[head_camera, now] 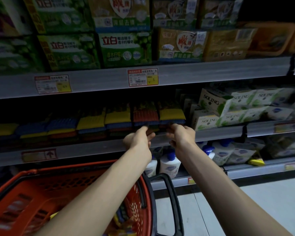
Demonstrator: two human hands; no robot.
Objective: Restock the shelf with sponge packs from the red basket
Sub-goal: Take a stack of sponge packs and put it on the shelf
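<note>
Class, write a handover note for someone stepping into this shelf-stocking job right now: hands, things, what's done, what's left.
Left hand: fingers curled at the front of the sponge packs on the shelf; grip unclear in the dim light.
Right hand: the same, at the next stack to the right.
Red basket: low in front, some colourful packs show inside.
Done: a row of stacks lines the shelf.
Left: shelve the packs from the basket.

Ribbed sponge packs (146, 116), matt metal shelf edge (92, 147), perforated plastic red basket (41, 189).
</note>
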